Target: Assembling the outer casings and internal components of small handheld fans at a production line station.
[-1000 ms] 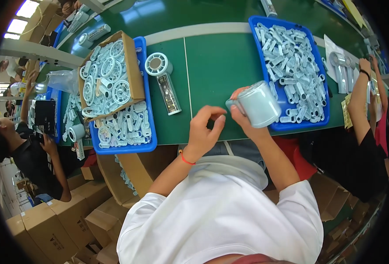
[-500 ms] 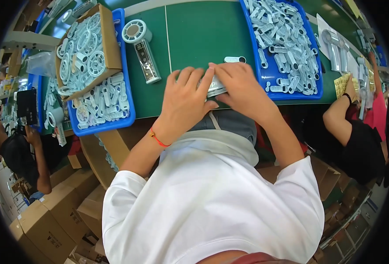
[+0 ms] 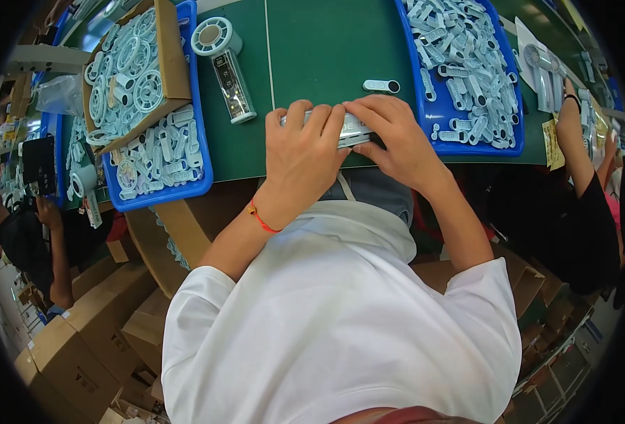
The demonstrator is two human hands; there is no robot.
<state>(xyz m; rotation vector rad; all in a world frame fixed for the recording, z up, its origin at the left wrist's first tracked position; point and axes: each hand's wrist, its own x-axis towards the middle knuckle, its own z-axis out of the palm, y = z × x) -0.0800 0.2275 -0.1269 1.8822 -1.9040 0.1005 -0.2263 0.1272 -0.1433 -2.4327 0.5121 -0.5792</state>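
At the near edge of the green table, both my hands grip a silver-grey, elongated casing (image 3: pixel 353 130) with dark lettering. My left hand (image 3: pixel 302 154) has its fingers bent over the casing's left part and hides most of it. On the right end, my right hand (image 3: pixel 399 143) closes with thumb below and fingers above. Just beyond the right hand lies a small pale-blue oblong piece (image 3: pixel 381 86) with a black round end. Farther left on the table rests a handheld fan (image 3: pixel 217 37) with a round pale head and a clear handle showing parts inside.
On the right, a blue tray (image 3: pixel 471 150) holds many pale-blue oblong pieces. Another blue tray (image 3: pixel 208 180) on the left carries similar pieces and a cardboard box (image 3: pixel 174 53) of ring-shaped parts. Co-workers sit at both sides; cartons (image 3: pixel 79 353) stand at lower left.
My hands have shifted slightly on the casing, and more of its lettered face shows. The co-worker's arm at right has moved up along the table. The whole view has shifted a little.
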